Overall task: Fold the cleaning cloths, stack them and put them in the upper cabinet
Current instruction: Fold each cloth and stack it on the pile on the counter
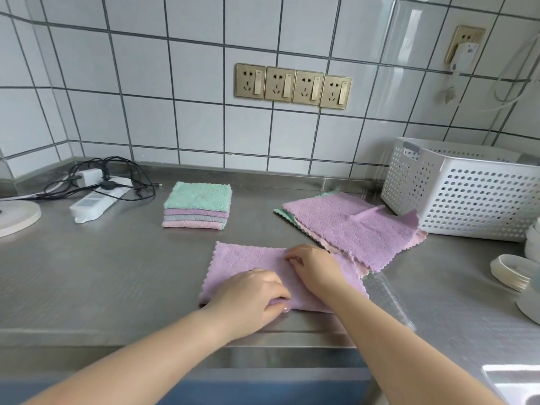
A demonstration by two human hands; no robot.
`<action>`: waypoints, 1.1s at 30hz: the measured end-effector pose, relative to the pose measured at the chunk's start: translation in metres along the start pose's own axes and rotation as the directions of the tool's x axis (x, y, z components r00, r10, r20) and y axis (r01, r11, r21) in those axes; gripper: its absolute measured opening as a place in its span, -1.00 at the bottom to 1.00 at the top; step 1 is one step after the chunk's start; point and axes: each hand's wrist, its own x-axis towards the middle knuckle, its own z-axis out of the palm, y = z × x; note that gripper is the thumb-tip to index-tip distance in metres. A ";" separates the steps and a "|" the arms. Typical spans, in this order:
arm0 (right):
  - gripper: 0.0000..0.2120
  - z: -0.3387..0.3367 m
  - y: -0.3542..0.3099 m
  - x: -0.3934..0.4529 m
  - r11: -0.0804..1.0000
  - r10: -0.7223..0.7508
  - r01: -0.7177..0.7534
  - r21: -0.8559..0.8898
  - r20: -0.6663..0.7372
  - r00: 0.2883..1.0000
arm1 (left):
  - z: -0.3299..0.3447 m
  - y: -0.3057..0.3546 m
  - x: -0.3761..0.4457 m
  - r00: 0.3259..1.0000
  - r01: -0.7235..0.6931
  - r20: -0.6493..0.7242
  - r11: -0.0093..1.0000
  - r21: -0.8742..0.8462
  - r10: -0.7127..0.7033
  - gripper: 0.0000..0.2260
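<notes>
Head view: the purple cloth (248, 258) lies half-folded at the counter's six o'clock. Left hand (251, 299) pinches its near edge; right hand (314, 266) presses curled fingers on the middle. It looks light, limp and plush, best taken by corners.

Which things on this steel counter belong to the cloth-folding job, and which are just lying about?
Job: lilac cloth being folded; stack of folded cloths; pile of unfolded cloths.
Lying about: white perforated plastic basket; white power strip; white dishes.
</notes>
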 end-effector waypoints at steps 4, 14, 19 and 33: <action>-0.71 -0.003 -0.007 0.013 0.997 0.054 -0.055 -0.050 -0.032 0.998 | 0.002 0.003 0.001 1.000 0.002 -0.026 0.999 0.044 0.000 -0.78; -0.77 -0.015 -0.002 0.006 0.977 0.018 -0.013 -0.215 0.019 1.000 | -0.008 -0.016 -0.017 0.997 -0.035 -0.063 0.998 0.043 0.037 -0.85; -0.79 -0.025 0.004 -0.020 0.957 -0.033 0.051 -0.285 0.065 0.997 | -0.021 -0.041 -0.031 0.997 -0.016 -0.080 0.995 0.100 0.024 -0.90; -0.64 -0.035 0.026 -0.080 0.884 -0.373 0.412 -0.221 0.196 0.907 | -0.038 -0.064 -0.046 0.991 -0.001 0.133 1.000 -0.015 0.003 -0.69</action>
